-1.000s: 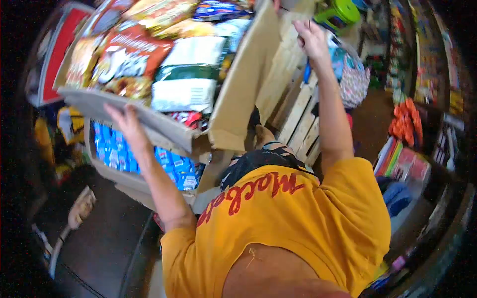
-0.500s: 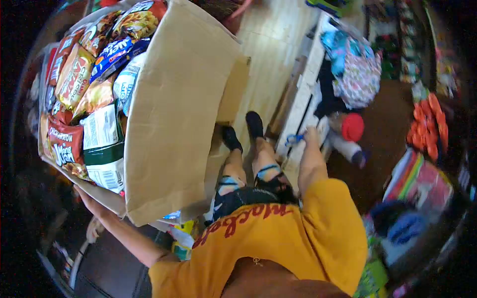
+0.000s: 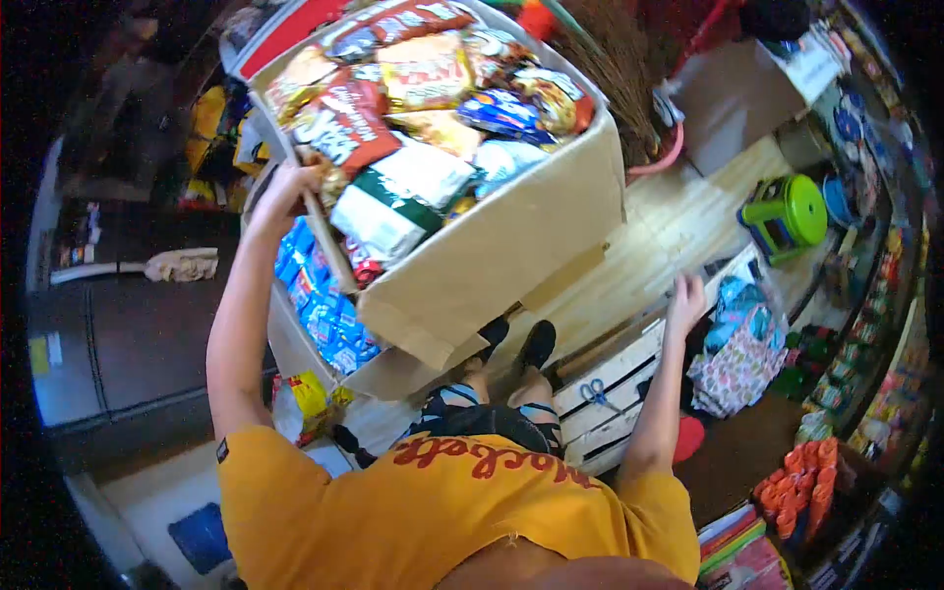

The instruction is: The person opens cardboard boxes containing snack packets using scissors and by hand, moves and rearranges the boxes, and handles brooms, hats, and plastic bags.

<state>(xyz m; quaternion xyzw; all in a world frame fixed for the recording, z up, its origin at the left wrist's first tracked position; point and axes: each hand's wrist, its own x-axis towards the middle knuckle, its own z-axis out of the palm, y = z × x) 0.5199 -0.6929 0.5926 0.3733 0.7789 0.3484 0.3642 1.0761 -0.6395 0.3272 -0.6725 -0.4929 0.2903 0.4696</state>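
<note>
My left hand [image 3: 285, 192] is wrapped round the near left edge of a large cardboard box [image 3: 511, 226] filled with snack packs. Below that box's left side, a second box [image 3: 290, 339] shows blue packets [image 3: 324, 310]. My right hand [image 3: 688, 297] is raised above a white slatted crate [image 3: 615, 379], its fingers curled; whether anything small is in them is hidden. Blue-handled scissors [image 3: 596, 394] lie on the slats. Beside the right hand is a bundle of floral and teal cloth [image 3: 739, 359].
A green stool [image 3: 792, 214] stands at the right on the wooden floor. Brooms [image 3: 610, 69] and an open carton [image 3: 737, 103] are at the back. Stocked shelves line the right edge. Orange packs [image 3: 798, 484] hang at the lower right. A dark cabinet [image 3: 147, 344] is at the left.
The scissors, earlier at my right hand, now lie on the crate, and that hand has lifted away. My left hand now grips the box edge. The whole view has turned.
</note>
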